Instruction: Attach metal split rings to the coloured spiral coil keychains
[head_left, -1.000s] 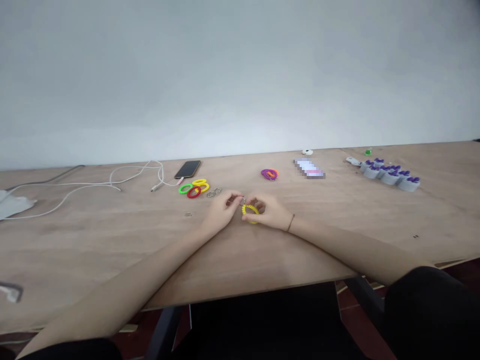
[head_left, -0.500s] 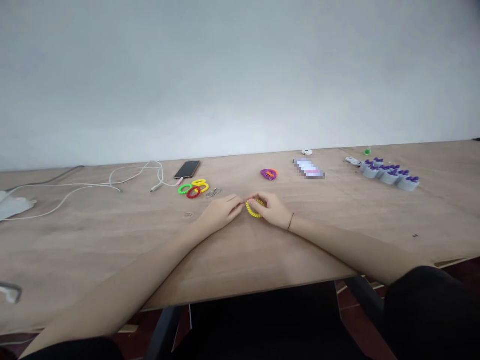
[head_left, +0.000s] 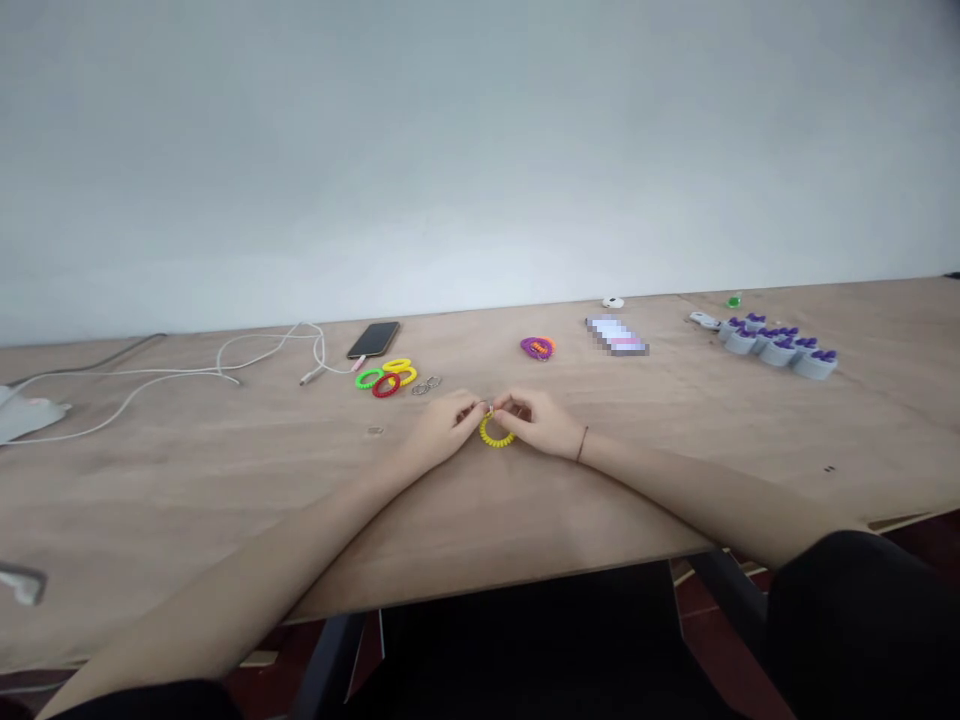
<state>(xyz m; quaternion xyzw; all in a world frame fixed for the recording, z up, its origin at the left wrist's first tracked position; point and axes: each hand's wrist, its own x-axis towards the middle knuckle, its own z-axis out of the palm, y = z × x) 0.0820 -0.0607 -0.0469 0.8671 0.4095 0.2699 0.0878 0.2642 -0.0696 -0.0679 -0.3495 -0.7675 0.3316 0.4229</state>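
A plain pale wall (head_left: pixel 480 160) rises behind one wooden table (head_left: pixel 480 540) in the head view. Near its middle, one yellow coil ring (head_left: pixel 496 444) sits between the two hands, with one small metal ring (head_left: pixel 490 408) at its top. The left hand (head_left: pixel 448 420) has its thumb and fingertips together, clamped on the metal ring. The right hand (head_left: pixel 538 424) has its fingers curled in close at the top of the coil; whether they grip the coil or the metal ring, I cannot tell. To the left lie four more coils touching or overlapping: one green coil (head_left: pixel 360 384), one red coil (head_left: pixel 386 394) and two yellow coils (head_left: pixel 397 365). Beside them are what look like two loose metal rings (head_left: pixel 427 386). Beyond the hands is one purple-and-orange bundle (head_left: pixel 536 348), its strands too tangled to count. Two phones lie farther back, one dark phone (head_left: pixel 374 340) and one lit phone (head_left: pixel 616 336). At right stands a cluster of purple-topped pots (head_left: pixel 778 350), overlapping too much to number surely.
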